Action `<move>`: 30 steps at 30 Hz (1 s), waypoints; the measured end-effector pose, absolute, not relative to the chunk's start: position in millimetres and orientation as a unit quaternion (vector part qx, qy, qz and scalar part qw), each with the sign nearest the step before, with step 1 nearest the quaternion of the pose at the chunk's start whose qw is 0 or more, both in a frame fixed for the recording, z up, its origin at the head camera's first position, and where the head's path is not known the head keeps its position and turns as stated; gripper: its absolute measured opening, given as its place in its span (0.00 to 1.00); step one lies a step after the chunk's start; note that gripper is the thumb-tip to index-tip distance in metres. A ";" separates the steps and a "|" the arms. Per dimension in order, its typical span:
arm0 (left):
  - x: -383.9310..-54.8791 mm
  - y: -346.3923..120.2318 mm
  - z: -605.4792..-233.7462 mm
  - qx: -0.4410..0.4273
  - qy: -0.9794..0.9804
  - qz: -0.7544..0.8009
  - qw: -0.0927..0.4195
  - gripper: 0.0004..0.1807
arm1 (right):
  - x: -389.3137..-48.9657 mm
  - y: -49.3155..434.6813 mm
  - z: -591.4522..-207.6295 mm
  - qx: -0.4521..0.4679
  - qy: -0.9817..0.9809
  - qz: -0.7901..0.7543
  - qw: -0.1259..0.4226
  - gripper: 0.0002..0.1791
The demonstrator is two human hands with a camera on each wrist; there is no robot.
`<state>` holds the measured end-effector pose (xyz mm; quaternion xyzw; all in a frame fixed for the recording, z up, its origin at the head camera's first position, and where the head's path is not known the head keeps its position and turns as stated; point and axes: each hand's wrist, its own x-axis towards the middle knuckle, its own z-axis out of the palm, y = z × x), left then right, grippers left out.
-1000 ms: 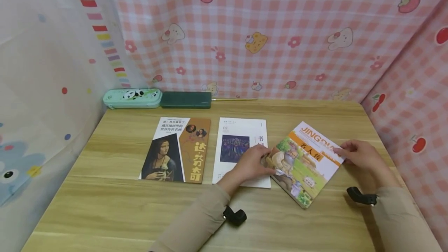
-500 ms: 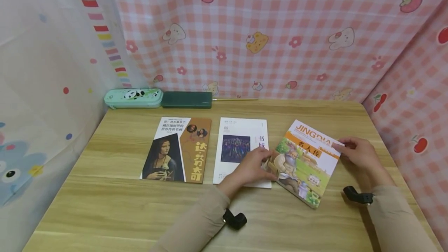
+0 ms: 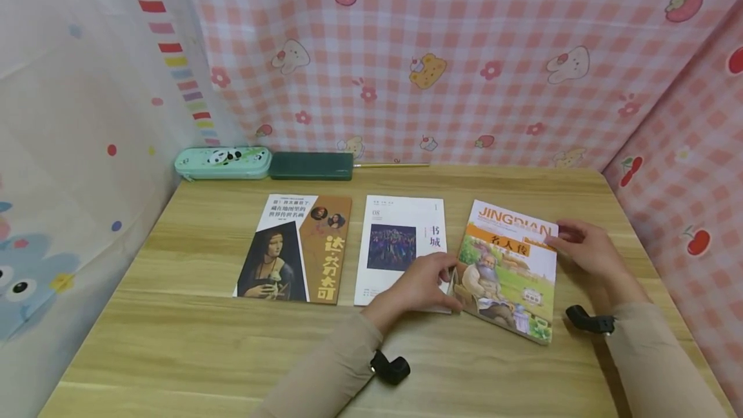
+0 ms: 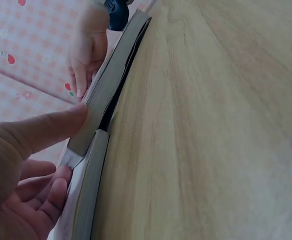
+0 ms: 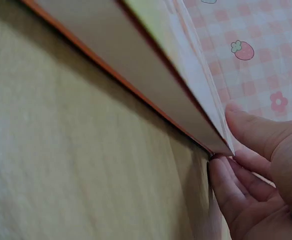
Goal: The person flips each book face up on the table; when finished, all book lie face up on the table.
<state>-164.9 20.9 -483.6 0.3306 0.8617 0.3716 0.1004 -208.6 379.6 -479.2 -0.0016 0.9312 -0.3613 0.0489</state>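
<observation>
A paperback book with "JINGDIAN" and an orange band on its cover is slightly tilted at the right of the table. My left hand holds its left side; in the left wrist view the thumb lies against the book and the fingers curl by its spine corner. With thumb above and fingers below, my right hand pinches the upper right edge; the right wrist view shows that book corner between them. Under my left hand lies a white book, its lower right part hidden.
Left of the white book lies a brown-and-white book with a portrait. Along the back edge stand a mint panda pencil case, a dark green box and a thin brush-like stick. Patterned curtains surround the wooden table.
The JINGDIAN book has turned anticlockwise from a slant to nearly straight, its top moving left. My right hand has shifted slightly left and up with it; the left hand has barely moved.
</observation>
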 end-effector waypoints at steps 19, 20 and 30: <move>-157.8 34.1 -487.0 0.340 0.896 0.271 0.090 0.46 | -229.4 365.3 -476.0 -0.054 0.920 -0.378 0.089 0.42; -157.3 35.0 -486.9 0.339 0.898 0.267 0.086 0.46 | -230.7 364.9 -475.4 -0.053 0.920 -0.378 0.094 0.43; -156.3 41.7 -484.3 0.330 0.912 0.232 0.073 0.44 | -238.0 362.5 -472.8 -0.071 0.923 -0.363 0.105 0.41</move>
